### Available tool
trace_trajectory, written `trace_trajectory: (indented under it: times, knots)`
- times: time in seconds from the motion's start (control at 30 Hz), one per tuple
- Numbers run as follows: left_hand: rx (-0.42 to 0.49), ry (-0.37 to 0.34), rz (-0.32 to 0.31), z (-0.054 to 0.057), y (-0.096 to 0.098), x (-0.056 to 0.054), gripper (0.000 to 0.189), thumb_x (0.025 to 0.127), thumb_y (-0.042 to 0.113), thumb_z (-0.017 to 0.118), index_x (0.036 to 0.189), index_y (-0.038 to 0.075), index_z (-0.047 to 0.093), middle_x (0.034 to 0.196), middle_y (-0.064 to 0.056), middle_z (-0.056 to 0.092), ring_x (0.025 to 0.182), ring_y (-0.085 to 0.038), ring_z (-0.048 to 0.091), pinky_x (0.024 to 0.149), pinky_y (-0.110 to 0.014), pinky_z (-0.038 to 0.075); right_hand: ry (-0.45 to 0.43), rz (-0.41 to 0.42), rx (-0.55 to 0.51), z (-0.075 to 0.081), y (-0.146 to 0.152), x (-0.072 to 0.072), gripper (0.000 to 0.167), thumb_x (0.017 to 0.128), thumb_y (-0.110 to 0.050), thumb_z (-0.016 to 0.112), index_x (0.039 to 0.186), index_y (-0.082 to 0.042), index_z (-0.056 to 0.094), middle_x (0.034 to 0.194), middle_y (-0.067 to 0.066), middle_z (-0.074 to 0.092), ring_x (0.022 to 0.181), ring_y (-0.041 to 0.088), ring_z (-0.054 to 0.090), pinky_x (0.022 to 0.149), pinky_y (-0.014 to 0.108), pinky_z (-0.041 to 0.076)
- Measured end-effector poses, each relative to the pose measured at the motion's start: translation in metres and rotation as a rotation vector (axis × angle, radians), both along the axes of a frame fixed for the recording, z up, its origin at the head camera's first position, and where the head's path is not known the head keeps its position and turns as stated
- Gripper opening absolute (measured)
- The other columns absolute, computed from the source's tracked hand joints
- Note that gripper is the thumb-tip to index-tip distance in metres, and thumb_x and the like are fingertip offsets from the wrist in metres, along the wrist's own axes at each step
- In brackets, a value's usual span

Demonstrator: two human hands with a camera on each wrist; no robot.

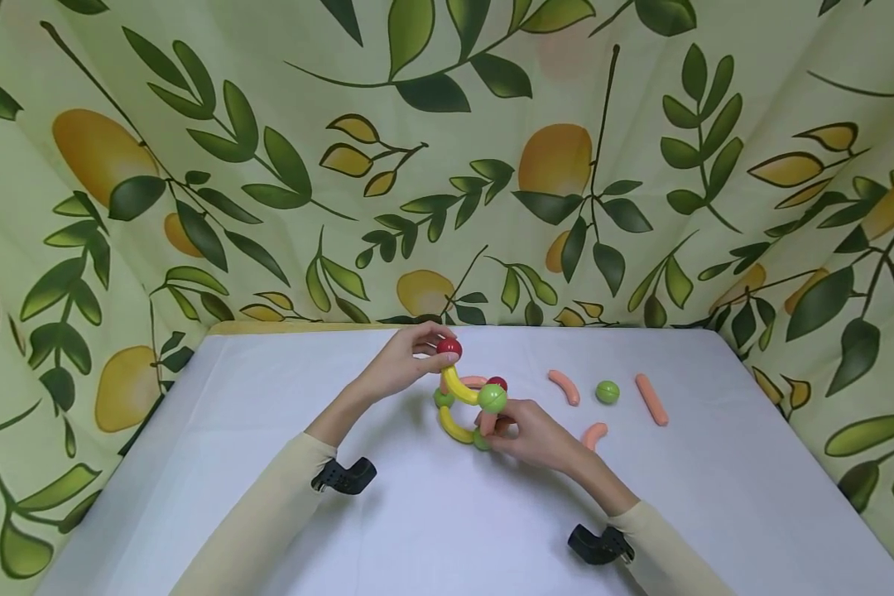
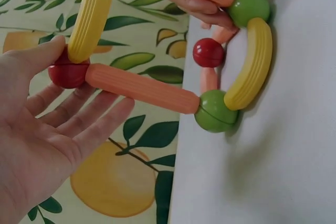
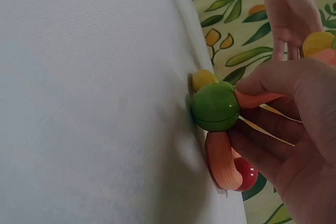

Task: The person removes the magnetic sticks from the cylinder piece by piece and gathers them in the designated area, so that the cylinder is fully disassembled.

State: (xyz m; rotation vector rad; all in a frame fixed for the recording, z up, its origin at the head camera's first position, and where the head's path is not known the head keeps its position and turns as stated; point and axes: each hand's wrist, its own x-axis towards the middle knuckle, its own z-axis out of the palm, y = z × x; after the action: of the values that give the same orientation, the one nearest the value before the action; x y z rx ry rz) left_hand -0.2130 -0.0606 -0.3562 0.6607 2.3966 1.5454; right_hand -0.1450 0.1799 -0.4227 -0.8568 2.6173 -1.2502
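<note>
A toy frame of balls joined by sticks stands on the table between both hands. My left hand (image 1: 401,362) holds its raised red ball (image 2: 69,72) between thumb and fingers. From that ball run a yellow curved stick (image 1: 459,386) and a straight orange stick (image 2: 142,88). The yellow one reaches an upper green ball (image 1: 492,398). My right hand (image 1: 532,436) pinches the upright orange stick (image 1: 488,423) beneath it, close to a lower green ball (image 3: 215,107). Another yellow curved stick (image 2: 253,66) lies along the base. A second red ball (image 2: 208,52) sits at the back.
Loose on the white table (image 1: 402,530), right of the frame, lie a curved orange stick (image 1: 564,387), a green ball (image 1: 607,391), a straight orange stick (image 1: 651,400) and another curved orange stick (image 1: 594,434) near the right hand. A leaf-patterned curtain (image 1: 447,165) hangs behind.
</note>
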Motion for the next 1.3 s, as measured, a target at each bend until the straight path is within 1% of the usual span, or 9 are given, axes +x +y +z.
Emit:
trace_trajectory:
  times: [0.2, 0.4, 0.53, 0.73, 0.87, 1.0, 1.17, 1.23, 1.3]
  knots:
    - [0.025, 0.04, -0.006, -0.004, 0.002, 0.006, 0.035, 0.09, 0.021, 0.073, 0.122, 0.01, 0.063, 0.111, -0.004, 0.065, 0.103, -0.021, 0.062, 0.084, -0.035, 0.054, 0.0, -0.062, 0.001, 0.0, 0.005, 0.006, 0.014, 0.085, -0.004, 0.075, 0.087, -0.016, 0.067, 0.096, -0.007, 0.07, 0.089, 0.01, 0.063, 0.085, 0.031, 0.054]
    - [0.009, 0.077, 0.027, -0.006, 0.001, 0.014, 0.031, 0.089, 0.021, 0.074, 0.118, 0.012, 0.064, 0.106, 0.0, 0.066, 0.1, -0.018, 0.062, 0.087, -0.037, 0.052, 0.011, -0.154, -0.041, -0.004, 0.005, 0.013, 0.019, 0.081, -0.007, 0.08, 0.088, -0.021, 0.068, 0.091, -0.014, 0.068, 0.09, 0.01, 0.063, 0.084, 0.028, 0.055]
    - [0.005, 0.11, 0.055, -0.007, -0.001, 0.021, 0.032, 0.088, 0.023, 0.075, 0.116, 0.012, 0.065, 0.103, 0.0, 0.068, 0.097, -0.017, 0.063, 0.087, -0.037, 0.052, 0.019, -0.187, -0.081, -0.008, 0.001, 0.016, 0.021, 0.078, -0.008, 0.083, 0.087, -0.02, 0.067, 0.089, -0.012, 0.068, 0.09, 0.01, 0.063, 0.081, 0.026, 0.055]
    - [0.025, 0.135, 0.105, -0.01, -0.004, 0.03, 0.033, 0.085, 0.025, 0.078, 0.113, 0.012, 0.066, 0.101, 0.001, 0.068, 0.094, -0.017, 0.064, 0.081, -0.035, 0.053, 0.031, -0.194, -0.088, -0.006, 0.0, 0.015, 0.023, 0.078, -0.003, 0.082, 0.084, -0.019, 0.066, 0.087, -0.01, 0.067, 0.093, 0.012, 0.066, 0.08, 0.023, 0.055]
    - [0.047, 0.143, 0.118, -0.011, -0.005, 0.035, 0.034, 0.085, 0.024, 0.079, 0.113, 0.012, 0.066, 0.102, 0.0, 0.068, 0.093, -0.017, 0.064, 0.079, -0.034, 0.053, 0.036, -0.185, -0.083, -0.006, 0.004, 0.013, 0.024, 0.078, -0.001, 0.08, 0.084, -0.017, 0.065, 0.09, -0.007, 0.067, 0.098, 0.017, 0.066, 0.081, 0.024, 0.056]
    - [0.061, 0.151, 0.119, -0.011, -0.004, 0.04, 0.034, 0.084, 0.024, 0.079, 0.113, 0.011, 0.066, 0.102, 0.0, 0.068, 0.092, -0.017, 0.064, 0.081, -0.034, 0.054, 0.033, -0.169, -0.094, -0.007, 0.008, 0.009, 0.023, 0.079, 0.002, 0.079, 0.085, -0.015, 0.065, 0.092, -0.004, 0.068, 0.1, 0.02, 0.066, 0.083, 0.026, 0.056]
    - [0.039, 0.146, 0.144, -0.011, -0.003, 0.044, 0.036, 0.085, 0.023, 0.079, 0.115, 0.01, 0.066, 0.103, -0.001, 0.068, 0.09, -0.018, 0.064, 0.078, -0.035, 0.055, 0.035, -0.161, -0.102, -0.007, 0.011, 0.003, 0.022, 0.079, 0.004, 0.078, 0.086, -0.013, 0.065, 0.094, -0.002, 0.068, 0.1, 0.02, 0.066, 0.085, 0.028, 0.055]
    - [0.01, 0.184, 0.137, -0.01, -0.004, 0.045, 0.038, 0.085, 0.022, 0.078, 0.118, 0.009, 0.065, 0.105, -0.002, 0.068, 0.09, -0.018, 0.064, 0.078, -0.035, 0.055, 0.047, -0.153, -0.095, -0.006, 0.012, 0.002, 0.021, 0.079, 0.003, 0.078, 0.087, -0.012, 0.065, 0.094, -0.002, 0.068, 0.1, 0.02, 0.066, 0.086, 0.029, 0.055]
    - [-0.033, 0.269, 0.117, -0.009, -0.005, 0.046, 0.04, 0.085, 0.021, 0.078, 0.12, 0.007, 0.064, 0.107, -0.003, 0.068, 0.091, -0.017, 0.064, 0.079, -0.035, 0.056, 0.063, -0.153, -0.081, -0.004, 0.013, 0.002, 0.021, 0.079, 0.0, 0.079, 0.089, -0.012, 0.066, 0.095, -0.003, 0.069, 0.1, 0.019, 0.066, 0.086, 0.03, 0.055]
